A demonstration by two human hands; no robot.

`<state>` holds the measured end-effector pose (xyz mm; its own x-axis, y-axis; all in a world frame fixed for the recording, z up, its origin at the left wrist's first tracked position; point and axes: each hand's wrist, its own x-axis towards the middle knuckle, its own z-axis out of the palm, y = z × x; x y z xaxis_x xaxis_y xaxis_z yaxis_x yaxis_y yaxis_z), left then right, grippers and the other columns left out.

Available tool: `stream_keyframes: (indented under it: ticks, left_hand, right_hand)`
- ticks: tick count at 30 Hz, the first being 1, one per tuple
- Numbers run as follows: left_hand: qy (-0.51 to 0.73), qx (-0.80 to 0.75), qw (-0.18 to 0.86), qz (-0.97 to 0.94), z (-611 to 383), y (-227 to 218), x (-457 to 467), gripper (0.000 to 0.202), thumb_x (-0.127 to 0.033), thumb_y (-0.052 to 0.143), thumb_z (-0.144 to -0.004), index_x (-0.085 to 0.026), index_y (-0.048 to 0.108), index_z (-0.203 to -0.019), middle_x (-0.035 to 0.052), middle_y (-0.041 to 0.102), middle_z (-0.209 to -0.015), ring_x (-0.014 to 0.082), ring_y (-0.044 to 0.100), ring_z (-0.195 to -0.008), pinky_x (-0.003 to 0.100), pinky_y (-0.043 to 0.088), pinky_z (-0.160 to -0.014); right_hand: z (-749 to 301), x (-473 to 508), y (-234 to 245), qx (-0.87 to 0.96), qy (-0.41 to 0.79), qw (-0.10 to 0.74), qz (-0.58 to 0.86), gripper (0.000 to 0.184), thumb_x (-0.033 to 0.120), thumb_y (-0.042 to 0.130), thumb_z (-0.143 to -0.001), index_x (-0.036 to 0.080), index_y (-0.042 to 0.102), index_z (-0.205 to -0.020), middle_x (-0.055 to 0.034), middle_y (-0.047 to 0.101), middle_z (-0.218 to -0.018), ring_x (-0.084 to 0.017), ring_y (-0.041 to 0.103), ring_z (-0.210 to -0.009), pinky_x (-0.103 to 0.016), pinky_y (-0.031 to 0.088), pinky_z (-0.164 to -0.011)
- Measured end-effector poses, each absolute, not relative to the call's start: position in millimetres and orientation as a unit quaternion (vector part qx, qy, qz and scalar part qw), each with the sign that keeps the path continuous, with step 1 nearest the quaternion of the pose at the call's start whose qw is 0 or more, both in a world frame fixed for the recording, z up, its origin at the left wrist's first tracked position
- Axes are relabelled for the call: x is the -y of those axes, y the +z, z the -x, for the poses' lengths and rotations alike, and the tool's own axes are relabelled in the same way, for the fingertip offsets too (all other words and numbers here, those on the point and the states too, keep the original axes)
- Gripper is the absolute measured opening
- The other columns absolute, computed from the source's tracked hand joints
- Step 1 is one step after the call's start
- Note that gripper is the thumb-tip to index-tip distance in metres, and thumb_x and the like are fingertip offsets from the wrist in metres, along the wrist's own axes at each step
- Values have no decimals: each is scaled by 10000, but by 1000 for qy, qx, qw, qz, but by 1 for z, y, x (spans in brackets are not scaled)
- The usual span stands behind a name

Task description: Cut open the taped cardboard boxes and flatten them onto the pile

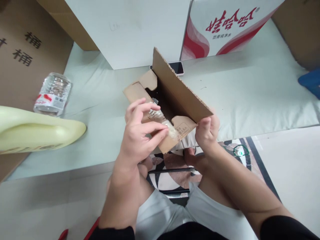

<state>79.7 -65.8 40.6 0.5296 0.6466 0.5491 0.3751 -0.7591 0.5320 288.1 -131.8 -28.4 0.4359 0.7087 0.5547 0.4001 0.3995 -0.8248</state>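
A small brown cardboard box (pixel 183 95) is held tilted in front of me, its lid flap raised and its dark inside partly showing. My right hand (pixel 208 131) grips the box at its right corner, thumb near the base of the lid. Crinkled clear tape (pixel 170 129) clings along the box's near front edge. At that edge my left hand (pixel 141 130) has thumb and forefinger pinched on the tape, with the other fingers bent over it. What lies deep inside the box is too dark to make out.
Behind the box, a phone (pixel 178 68) lies partly hidden on the pale cloth-covered surface (pixel 240 96). White cartons (pixel 230 30) stand at the back. To the left are a clear plastic bottle (pixel 53 93), a pale yellow container (pixel 45 130) and a big brown carton (pixel 22 73).
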Motion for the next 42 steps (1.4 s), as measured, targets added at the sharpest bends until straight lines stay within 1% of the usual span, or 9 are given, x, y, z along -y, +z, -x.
stream_keyframes:
  ticks: [5,10,12,15,18,29,34,39,42]
  left_hand:
    - [489,-318,170,-794,-82,41,67,62,-310,756,-931,-295,762,-871,27,699,-968,253,679,-1072,478,576,-980]
    - [587,-328,152,-724,-85,50,74,55,-325,700,-982,-308,723,-934,-30,689,-779,138,619,-689,320,535,-646]
    - [581,-311,154,-736,-86,55,77,71,-266,707,-973,-323,737,-1001,-39,713,-813,137,656,-723,314,565,-684]
    - [478,-305,171,-806,-88,59,76,214,-216,668,-980,-332,748,-1141,12,761,-1131,207,728,-1078,380,611,-940]
    - [378,-302,170,-858,-91,58,73,228,-230,620,-989,-279,753,-1168,76,686,-1403,279,646,-1322,461,556,-1099]
    - [358,-355,210,-838,-91,46,74,596,-251,597,-976,-265,449,-1554,85,695,-1438,267,662,-1330,479,494,-1169]
    - [344,-347,173,-855,-93,49,72,313,-263,581,-974,-232,703,-1261,83,679,-1454,287,646,-1344,470,499,-1152]
    - [340,-349,179,-855,-94,51,73,529,-281,577,-963,-224,554,-1489,87,664,-1484,276,634,-1353,468,471,-1162]
    - [300,-333,168,-878,-93,53,75,386,-346,586,-963,-255,688,-1324,65,721,-1400,322,599,-1378,537,415,-1184]
  right_hand:
    - [-287,132,-26,517,117,642,554,517,687,355,-1036,248,629,-1028,-36,662,-828,-193,660,-712,-368,591,-745]
    - [-285,132,-25,510,102,658,545,499,677,418,-1025,238,653,-995,-38,641,-831,-204,681,-814,-352,592,-762]
    - [-284,132,-26,511,109,661,538,481,666,428,-1026,240,653,-1004,-38,641,-849,-208,682,-841,-356,592,-772]
    - [-285,133,-29,521,118,662,526,434,627,441,-1037,247,650,-1026,-31,643,-864,-199,669,-822,-349,582,-766]
    - [-285,133,-29,529,118,667,511,393,583,448,-1051,245,649,-1026,-20,634,-852,-181,650,-787,-327,563,-746]
    - [-285,133,-23,524,130,654,530,453,640,430,-1044,242,637,-988,-18,615,-819,-174,636,-770,-315,557,-709]
    - [-284,134,-23,518,136,656,532,455,653,428,-1039,255,644,-993,-23,613,-821,-192,645,-808,-336,566,-735]
    - [-285,135,-21,527,141,662,513,399,598,441,-1058,262,651,-1016,-16,626,-832,-178,649,-807,-328,559,-753]
    - [-284,134,-16,554,150,646,503,383,589,438,-1061,266,641,-1094,-31,689,-950,-187,678,-869,-351,577,-797]
